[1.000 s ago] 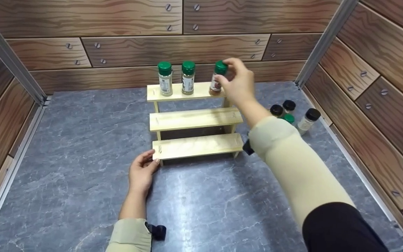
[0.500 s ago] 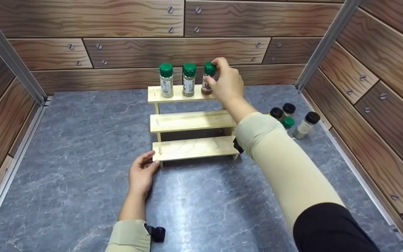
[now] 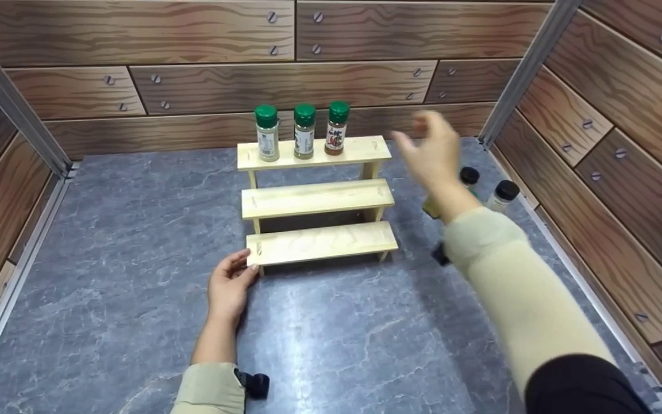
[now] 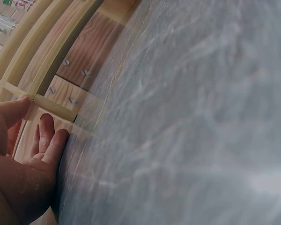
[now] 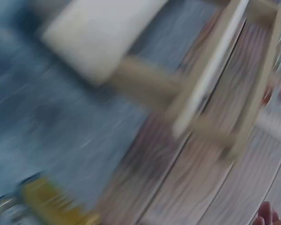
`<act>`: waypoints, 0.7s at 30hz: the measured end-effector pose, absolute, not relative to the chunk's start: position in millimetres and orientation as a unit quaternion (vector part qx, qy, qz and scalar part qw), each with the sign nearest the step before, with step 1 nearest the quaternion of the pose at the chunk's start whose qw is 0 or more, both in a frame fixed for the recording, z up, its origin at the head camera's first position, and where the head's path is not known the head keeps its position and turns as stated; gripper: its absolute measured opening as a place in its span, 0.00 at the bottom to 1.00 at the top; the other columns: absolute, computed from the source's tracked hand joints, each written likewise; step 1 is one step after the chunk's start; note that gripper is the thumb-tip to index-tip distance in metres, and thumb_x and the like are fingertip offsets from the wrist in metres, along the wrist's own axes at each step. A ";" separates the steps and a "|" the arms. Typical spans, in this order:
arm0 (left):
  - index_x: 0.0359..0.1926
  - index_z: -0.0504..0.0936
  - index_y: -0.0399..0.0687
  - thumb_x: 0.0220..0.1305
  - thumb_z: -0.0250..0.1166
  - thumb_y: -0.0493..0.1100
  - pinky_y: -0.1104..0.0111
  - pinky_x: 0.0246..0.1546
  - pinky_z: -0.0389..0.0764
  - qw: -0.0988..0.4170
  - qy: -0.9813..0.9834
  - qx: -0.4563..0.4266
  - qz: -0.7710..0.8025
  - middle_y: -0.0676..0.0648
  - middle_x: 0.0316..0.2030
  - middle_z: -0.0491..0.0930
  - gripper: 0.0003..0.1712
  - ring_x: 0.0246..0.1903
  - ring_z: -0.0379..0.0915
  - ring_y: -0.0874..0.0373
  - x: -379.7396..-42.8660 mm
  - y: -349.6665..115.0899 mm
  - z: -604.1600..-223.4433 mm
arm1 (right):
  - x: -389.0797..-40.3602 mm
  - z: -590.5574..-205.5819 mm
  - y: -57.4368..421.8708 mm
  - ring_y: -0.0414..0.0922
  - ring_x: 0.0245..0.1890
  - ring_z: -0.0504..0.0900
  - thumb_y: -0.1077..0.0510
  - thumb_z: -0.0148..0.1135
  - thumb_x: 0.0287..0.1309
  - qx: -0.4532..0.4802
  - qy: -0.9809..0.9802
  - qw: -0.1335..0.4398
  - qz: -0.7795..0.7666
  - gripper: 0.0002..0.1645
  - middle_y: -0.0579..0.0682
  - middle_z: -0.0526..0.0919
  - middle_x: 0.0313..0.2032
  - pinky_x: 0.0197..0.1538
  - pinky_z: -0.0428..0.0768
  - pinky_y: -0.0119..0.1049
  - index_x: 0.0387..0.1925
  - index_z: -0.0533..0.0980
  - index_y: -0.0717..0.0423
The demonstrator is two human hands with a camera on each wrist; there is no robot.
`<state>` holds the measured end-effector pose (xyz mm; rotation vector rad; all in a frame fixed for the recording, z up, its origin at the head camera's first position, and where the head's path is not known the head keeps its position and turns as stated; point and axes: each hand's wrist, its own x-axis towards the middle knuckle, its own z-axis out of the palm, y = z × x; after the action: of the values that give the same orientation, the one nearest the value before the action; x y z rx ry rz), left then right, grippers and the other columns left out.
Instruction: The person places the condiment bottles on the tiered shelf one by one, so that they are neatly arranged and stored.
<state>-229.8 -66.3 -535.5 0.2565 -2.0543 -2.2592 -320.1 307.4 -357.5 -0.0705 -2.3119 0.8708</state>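
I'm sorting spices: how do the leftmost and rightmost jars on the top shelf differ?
The leftmost jar looks pale inside; the rightmost jar looks reddish. The leftmost jar's label is grey-white, while the rightmost jar's shows red print. Both stand upright on the top shelf with green caps.

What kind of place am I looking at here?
Probably a purpose-built work booth rather than a real kitchen: wood-patterned panels wall it in, a metal corner post stands where two walls meet, and a grey marbled work surface fills the floor of it.

Three jars (image 3: 304, 137) stand atop the rack (image 3: 318, 199).
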 end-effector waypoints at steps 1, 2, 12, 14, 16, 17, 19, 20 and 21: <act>0.61 0.79 0.26 0.65 0.67 0.23 0.76 0.41 0.85 0.038 -0.671 0.083 -0.736 0.29 0.55 0.80 0.23 0.41 0.78 0.60 -229.8 -66.4 -535.2 | -315.6 -363.5 322.9 0.55 0.50 0.83 0.54 0.76 0.63 -0.041 -0.880 0.338 0.332 0.26 0.60 0.86 0.49 0.57 0.81 0.47 0.57 0.79 0.63; 0.61 0.79 0.26 0.65 0.67 0.23 0.76 0.41 0.85 0.038 -0.671 0.084 -0.735 0.28 0.55 0.80 0.23 0.41 0.78 0.60 -229.9 -66.3 -535.1 | -310.3 -369.4 337.8 0.55 0.48 0.83 0.54 0.75 0.64 -0.062 -0.878 0.345 0.327 0.24 0.60 0.86 0.48 0.55 0.81 0.48 0.56 0.80 0.63; 0.62 0.79 0.25 0.65 0.67 0.24 0.77 0.40 0.85 0.037 -0.669 0.081 -0.737 0.28 0.55 0.80 0.24 0.41 0.78 0.60 -229.0 -66.5 -533.3 | -255.5 -437.4 426.8 0.62 0.48 0.80 0.46 0.66 0.69 -0.191 -0.920 0.229 0.256 0.30 0.62 0.81 0.51 0.50 0.79 0.59 0.63 0.77 0.61; 0.62 0.79 0.25 0.65 0.68 0.24 0.77 0.40 0.84 0.038 -0.669 0.078 -0.738 0.27 0.55 0.80 0.24 0.41 0.78 0.60 -229.1 -66.0 -532.6 | -249.1 -450.5 429.9 0.65 0.51 0.79 0.44 0.65 0.69 -0.191 -0.933 0.188 0.242 0.33 0.66 0.78 0.56 0.53 0.78 0.64 0.65 0.75 0.61; 0.62 0.79 0.25 0.65 0.68 0.24 0.77 0.40 0.84 0.038 -0.667 0.078 -0.740 0.27 0.56 0.80 0.24 0.41 0.78 0.60 -228.8 -65.5 -532.5 | -246.4 -460.6 430.0 0.68 0.53 0.78 0.43 0.65 0.70 -0.185 -0.942 0.160 0.232 0.35 0.69 0.75 0.59 0.54 0.77 0.68 0.68 0.73 0.61; 0.62 0.79 0.25 0.65 0.68 0.24 0.77 0.40 0.84 0.038 -0.667 0.079 -0.740 0.27 0.56 0.80 0.24 0.41 0.78 0.60 -228.5 -65.3 -532.8 | -246.0 -464.0 429.1 0.70 0.54 0.77 0.44 0.65 0.70 -0.181 -0.943 0.156 0.230 0.35 0.70 0.74 0.60 0.55 0.77 0.69 0.68 0.73 0.61; 0.62 0.79 0.26 0.65 0.68 0.24 0.77 0.40 0.84 0.038 -0.667 0.081 -0.739 0.27 0.56 0.80 0.24 0.41 0.79 0.61 -228.3 -65.1 -533.0 | -246.8 -468.9 426.8 0.71 0.56 0.77 0.46 0.66 0.69 -0.178 -0.944 0.157 0.228 0.34 0.71 0.74 0.61 0.56 0.76 0.70 0.68 0.72 0.61; 0.62 0.78 0.26 0.65 0.68 0.24 0.77 0.40 0.84 0.037 -0.667 0.081 -0.740 0.27 0.56 0.80 0.24 0.41 0.79 0.61 -228.2 -65.7 -532.7 | -247.6 -470.9 425.4 0.71 0.56 0.76 0.48 0.67 0.69 -0.179 -0.943 0.160 0.231 0.33 0.71 0.74 0.61 0.57 0.76 0.70 0.67 0.71 0.61; 0.62 0.78 0.26 0.65 0.68 0.24 0.77 0.40 0.84 0.036 -0.667 0.081 -0.739 0.28 0.56 0.80 0.24 0.41 0.79 0.61 -228.1 -66.6 -532.7 | -248.3 -472.9 424.0 0.71 0.57 0.77 0.49 0.67 0.69 -0.179 -0.941 0.163 0.237 0.33 0.71 0.75 0.61 0.57 0.76 0.70 0.67 0.71 0.62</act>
<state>-228.1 -66.6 -532.7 0.2480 -2.0499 -2.2708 -248.3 424.0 -472.9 -0.5115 -2.6835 0.6771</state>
